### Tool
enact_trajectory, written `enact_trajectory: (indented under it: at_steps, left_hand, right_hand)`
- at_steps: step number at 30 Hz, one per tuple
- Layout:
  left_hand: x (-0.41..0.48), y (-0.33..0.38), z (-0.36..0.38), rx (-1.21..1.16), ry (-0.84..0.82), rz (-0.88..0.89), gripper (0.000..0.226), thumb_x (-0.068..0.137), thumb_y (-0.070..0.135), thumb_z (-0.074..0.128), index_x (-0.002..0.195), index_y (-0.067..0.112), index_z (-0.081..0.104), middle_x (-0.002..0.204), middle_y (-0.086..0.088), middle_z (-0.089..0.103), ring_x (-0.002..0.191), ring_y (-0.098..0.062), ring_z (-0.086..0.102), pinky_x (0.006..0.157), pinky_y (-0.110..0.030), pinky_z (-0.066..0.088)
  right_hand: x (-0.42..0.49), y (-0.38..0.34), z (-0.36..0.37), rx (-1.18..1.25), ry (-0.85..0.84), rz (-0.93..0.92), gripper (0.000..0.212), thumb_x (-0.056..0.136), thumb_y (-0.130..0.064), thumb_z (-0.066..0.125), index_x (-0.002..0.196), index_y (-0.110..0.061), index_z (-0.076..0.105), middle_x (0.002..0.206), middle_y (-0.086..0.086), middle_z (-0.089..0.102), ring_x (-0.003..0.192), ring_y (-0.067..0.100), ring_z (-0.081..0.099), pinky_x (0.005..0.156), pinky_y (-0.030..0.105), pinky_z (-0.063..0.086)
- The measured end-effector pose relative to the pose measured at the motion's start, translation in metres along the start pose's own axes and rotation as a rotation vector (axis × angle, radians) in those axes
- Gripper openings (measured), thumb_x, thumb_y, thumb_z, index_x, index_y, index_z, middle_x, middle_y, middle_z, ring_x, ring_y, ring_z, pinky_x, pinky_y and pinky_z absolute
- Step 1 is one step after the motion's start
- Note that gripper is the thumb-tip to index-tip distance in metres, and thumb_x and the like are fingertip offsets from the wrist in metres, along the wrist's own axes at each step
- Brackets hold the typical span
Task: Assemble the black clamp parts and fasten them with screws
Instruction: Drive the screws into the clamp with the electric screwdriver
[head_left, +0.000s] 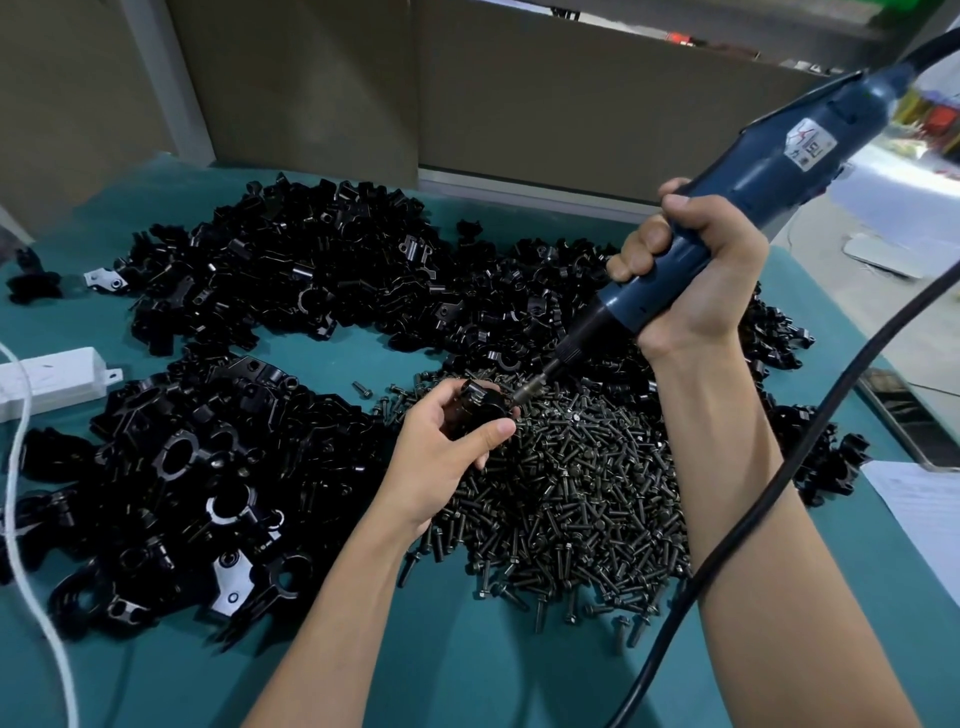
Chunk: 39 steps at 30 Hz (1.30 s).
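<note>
My left hand (447, 441) grips a black clamp assembly (480, 405) just above the near edge of a big heap of dark screws (576, 499). My right hand (691, 275) is wrapped round the barrel of a blue electric screwdriver (779, 166), tilted down to the left. Its metal bit tip (522, 397) touches the right side of the held clamp. Fingers hide most of the clamp.
Loose black clamp parts lie in a wide pile (322, 270) across the back and another pile (192, 483) at the left on the teal table (467, 649). A white box (52, 379) with a white cord sits at the left edge. The screwdriver's black cable (779, 493) hangs at the right, beside papers (924, 504).
</note>
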<state>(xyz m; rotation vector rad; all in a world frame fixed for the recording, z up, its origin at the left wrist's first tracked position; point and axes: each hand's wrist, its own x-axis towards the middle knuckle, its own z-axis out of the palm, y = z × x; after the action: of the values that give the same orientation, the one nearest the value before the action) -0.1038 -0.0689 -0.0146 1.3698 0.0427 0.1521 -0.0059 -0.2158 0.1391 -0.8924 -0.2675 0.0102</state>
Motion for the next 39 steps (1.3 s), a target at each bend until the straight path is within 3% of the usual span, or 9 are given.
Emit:
enact_trajectory:
  at_steps: [4, 8, 14, 25, 30, 36, 39]
  left_hand:
    - [0.0005, -0.0018, 0.0004, -0.032, 0.009, -0.058, 0.041, 0.085, 0.018, 0.078, 0.12, 0.009, 0.059, 0.088, -0.001, 0.069, 0.057, -0.013, 0.048, 0.077, -0.023, 0.049]
    - [0.0002, -0.0016, -0.0017, -0.094, -0.039, -0.073, 0.03, 0.087, 0.017, 0.076, 0.11, 0.008, 0.06, 0.094, -0.001, 0.075, 0.06, -0.013, 0.05, 0.062, -0.02, 0.049]
    - [-0.0008, -0.0016, -0.003, -0.14, -0.1, -0.093, 0.039, 0.082, 0.024, 0.077, 0.111, 0.006, 0.059, 0.106, -0.01, 0.076, 0.065, -0.013, 0.052, 0.061, -0.019, 0.049]
    - [-0.0022, 0.0015, -0.006, -0.026, -0.103, -0.001, 0.022, 0.083, 0.011, 0.079, 0.102, 0.011, 0.067, 0.096, -0.008, 0.073, 0.061, -0.011, 0.055, 0.064, -0.024, 0.051]
    - [-0.0027, 0.0024, -0.0048, -0.03, -0.081, 0.008, 0.026, 0.075, 0.027, 0.081, 0.097, 0.019, 0.07, 0.08, 0.008, 0.067, 0.06, -0.011, 0.055, 0.066, -0.024, 0.052]
    - [-0.0031, 0.0036, -0.0001, -0.1, -0.043, -0.021, 0.016, 0.084, 0.036, 0.069, 0.098, 0.033, 0.075, 0.075, 0.013, 0.059, 0.064, -0.005, 0.051, 0.057, -0.018, 0.045]
    - [-0.0036, 0.0044, 0.0008, -0.107, -0.023, -0.025, 0.02, 0.087, 0.041, 0.065, 0.101, 0.03, 0.074, 0.075, 0.016, 0.055, 0.061, -0.004, 0.045, 0.055, -0.015, 0.042]
  right_hand:
    - [-0.0018, 0.0004, -0.0009, 0.007, -0.019, 0.004, 0.008, 0.073, -0.01, 0.052, 0.079, -0.014, 0.052, 0.05, -0.004, 0.043, 0.04, 0.012, 0.04, 0.046, 0.022, 0.035]
    - [-0.0047, -0.0006, -0.0048, 0.045, -0.095, 0.0, 0.01, 0.074, -0.01, 0.047, 0.081, -0.013, 0.052, 0.048, -0.004, 0.043, 0.039, 0.011, 0.039, 0.046, 0.021, 0.032]
    - [-0.0047, -0.0037, -0.007, 0.096, -0.203, 0.004, 0.013, 0.074, -0.01, 0.042, 0.084, -0.011, 0.05, 0.047, -0.004, 0.044, 0.037, 0.01, 0.04, 0.043, 0.02, 0.033]
    - [-0.0018, -0.0003, -0.0051, 0.038, -0.092, 0.042, 0.008, 0.073, -0.011, 0.048, 0.08, -0.012, 0.052, 0.048, -0.004, 0.042, 0.039, 0.011, 0.038, 0.045, 0.021, 0.033]
    - [-0.0011, 0.0002, -0.006, 0.044, -0.041, 0.03, 0.007, 0.073, -0.011, 0.05, 0.079, -0.013, 0.052, 0.049, -0.004, 0.042, 0.04, 0.011, 0.038, 0.044, 0.021, 0.034]
    - [-0.0013, 0.0007, -0.004, 0.036, 0.001, 0.025, 0.006, 0.071, -0.011, 0.052, 0.077, -0.014, 0.051, 0.049, -0.004, 0.042, 0.039, 0.011, 0.038, 0.045, 0.021, 0.034]
    - [-0.0015, 0.0025, -0.0038, 0.037, 0.015, 0.022, 0.007, 0.071, -0.011, 0.053, 0.077, -0.014, 0.051, 0.049, -0.004, 0.042, 0.039, 0.011, 0.039, 0.045, 0.021, 0.034]
